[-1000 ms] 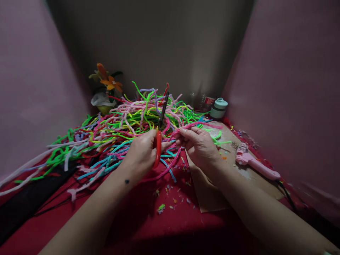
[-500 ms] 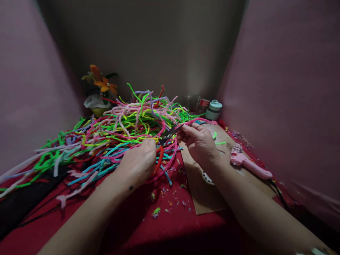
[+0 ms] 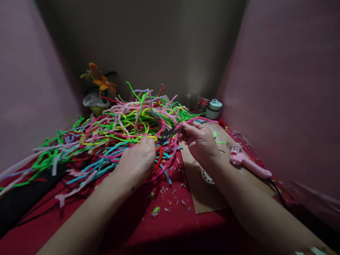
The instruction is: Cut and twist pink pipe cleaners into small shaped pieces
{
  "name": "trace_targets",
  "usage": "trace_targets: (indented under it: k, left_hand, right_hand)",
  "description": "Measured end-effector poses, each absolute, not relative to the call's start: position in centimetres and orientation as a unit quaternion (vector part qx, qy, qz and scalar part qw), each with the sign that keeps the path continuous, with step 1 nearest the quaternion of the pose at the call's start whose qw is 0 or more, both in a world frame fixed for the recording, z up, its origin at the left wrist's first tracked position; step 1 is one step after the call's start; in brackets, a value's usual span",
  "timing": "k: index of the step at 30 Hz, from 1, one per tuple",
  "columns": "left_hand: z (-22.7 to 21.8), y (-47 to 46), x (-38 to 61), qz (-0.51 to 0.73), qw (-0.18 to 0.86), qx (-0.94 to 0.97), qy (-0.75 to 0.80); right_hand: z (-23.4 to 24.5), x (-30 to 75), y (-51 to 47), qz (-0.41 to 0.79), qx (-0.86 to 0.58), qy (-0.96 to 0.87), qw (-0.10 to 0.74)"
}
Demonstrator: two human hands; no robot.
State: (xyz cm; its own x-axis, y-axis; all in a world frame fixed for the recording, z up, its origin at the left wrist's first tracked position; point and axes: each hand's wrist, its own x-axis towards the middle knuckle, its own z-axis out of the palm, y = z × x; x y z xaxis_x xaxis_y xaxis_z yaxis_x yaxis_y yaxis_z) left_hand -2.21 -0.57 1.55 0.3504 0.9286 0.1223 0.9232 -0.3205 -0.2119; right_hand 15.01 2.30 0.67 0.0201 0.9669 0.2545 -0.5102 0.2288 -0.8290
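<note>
My left hand (image 3: pixel 138 161) is closed round the red handles of a pair of scissors (image 3: pixel 165 141), whose dark blades point right toward my other hand. My right hand (image 3: pixel 200 141) pinches a pink pipe cleaner (image 3: pixel 174 148) at its fingertips, right at the blade tips. The pink strand loops down and left beneath the scissors. Behind both hands lies a big tangled heap of pipe cleaners (image 3: pixel 119 124) in green, pink, yellow, blue and lilac.
A red cloth (image 3: pixel 164 226) covers the table, strewn with small cut bits. A brown cardboard sheet (image 3: pixel 204 196) lies under my right forearm. A pink glue gun (image 3: pixel 249 163) rests on the right; a pale green jar (image 3: pixel 214 109) and a flower pot (image 3: pixel 97 94) stand behind.
The scissors swung from pointing up over the heap to pointing right at the pink strand in my right hand. The camera view shifted slightly.
</note>
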Motion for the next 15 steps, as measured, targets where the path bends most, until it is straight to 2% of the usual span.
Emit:
trace_targets:
  k: [15]
  left_hand:
    - [1.78,-0.72,-1.74,0.018,0.085,-0.803,-0.59]
  right_hand:
    - [0.49,15.05,2.47,0.582,-0.256,-0.411,0.653]
